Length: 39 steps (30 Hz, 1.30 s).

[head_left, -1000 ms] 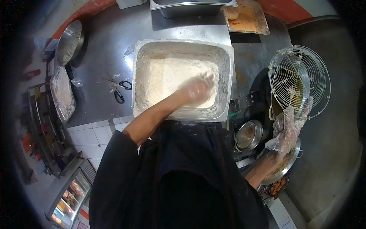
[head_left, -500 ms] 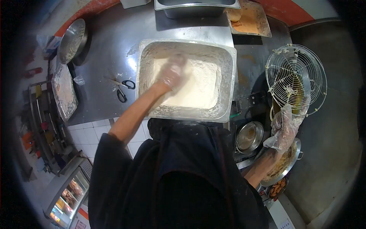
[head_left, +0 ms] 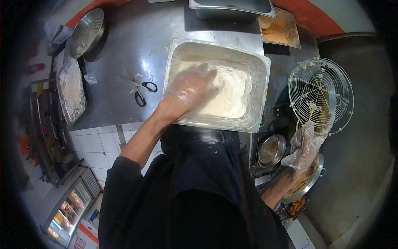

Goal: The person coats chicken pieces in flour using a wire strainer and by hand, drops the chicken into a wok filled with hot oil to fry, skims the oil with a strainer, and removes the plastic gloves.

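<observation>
My left hand [head_left: 192,86], in a clear plastic glove, hovers low over or touches the white flour [head_left: 233,96] in a deep metal pan [head_left: 259,97]. Its fingers look spread apart, somewhat blurred, and nothing shows between them. Over on the right, my right hand [head_left: 303,147] wears a similar glove and is closed around the handle of a round wire skimmer [head_left: 317,85]. Bits of pale batter cling to the skimmer's wires. My fingers and the glove hide most of the handle.
Scissors [head_left: 141,98] lie on the steel table left of the pan. Farther left are a metal bowl [head_left: 86,35] and a floury tray [head_left: 71,89]. Another deep pan [head_left: 232,11] and an orange-coated tray [head_left: 282,31] stand behind. Near my right arm are a round strainer [head_left: 271,150] and a large pan [head_left: 313,182].
My left hand has shifted within the pan, its fingers now spread toward the right. The view has moved, so the pan sits farther right. My right hand still grips the skimmer.
</observation>
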### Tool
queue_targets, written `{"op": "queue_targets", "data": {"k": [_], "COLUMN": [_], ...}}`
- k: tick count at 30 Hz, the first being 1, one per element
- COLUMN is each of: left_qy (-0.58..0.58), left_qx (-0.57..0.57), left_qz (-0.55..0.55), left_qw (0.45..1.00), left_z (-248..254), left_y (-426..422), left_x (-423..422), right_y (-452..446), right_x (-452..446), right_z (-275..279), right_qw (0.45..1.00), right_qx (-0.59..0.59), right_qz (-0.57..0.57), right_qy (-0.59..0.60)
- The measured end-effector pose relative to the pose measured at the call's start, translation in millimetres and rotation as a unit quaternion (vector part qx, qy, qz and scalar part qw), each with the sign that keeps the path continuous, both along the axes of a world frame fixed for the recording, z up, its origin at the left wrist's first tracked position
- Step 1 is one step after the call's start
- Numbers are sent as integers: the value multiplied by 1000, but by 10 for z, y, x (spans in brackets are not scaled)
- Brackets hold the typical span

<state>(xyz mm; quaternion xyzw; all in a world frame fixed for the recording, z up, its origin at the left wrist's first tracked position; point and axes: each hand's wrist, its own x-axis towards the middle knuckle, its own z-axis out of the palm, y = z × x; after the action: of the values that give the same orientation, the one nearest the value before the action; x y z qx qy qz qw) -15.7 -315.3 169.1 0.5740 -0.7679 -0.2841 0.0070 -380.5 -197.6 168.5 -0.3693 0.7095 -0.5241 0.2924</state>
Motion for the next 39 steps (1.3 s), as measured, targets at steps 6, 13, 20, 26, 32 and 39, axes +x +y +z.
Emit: {"op": "queue_targets", "data": {"k": [6,13,20,26,32,39], "left_qy": [271,421,708,655,624,661], "left_qx": [-13,-68,-82,-250,-312,-338], "left_qz": [156,282,462,616,709,667], "left_qw": [950,860,528,359,105,63], "left_z": [-516,-382,77,322,-554,-986], "left_y": [135,548,1679,2908,4125,5612], "left_x": [265,538,892,1272,1653,2348], "right_y": [43,70,142,70,530,1302], "right_x": [641,1192,1749,2309,3525,5138], "right_z": [-180,-359,57,558,76,-1479], "right_qw": [997,971,956,850,676,553], "right_qx": [34,140,77,170,226,145], "right_qz": [57,143,228,469,701,764], "right_qy": [-48,-131,-170,-170,8,298]}}
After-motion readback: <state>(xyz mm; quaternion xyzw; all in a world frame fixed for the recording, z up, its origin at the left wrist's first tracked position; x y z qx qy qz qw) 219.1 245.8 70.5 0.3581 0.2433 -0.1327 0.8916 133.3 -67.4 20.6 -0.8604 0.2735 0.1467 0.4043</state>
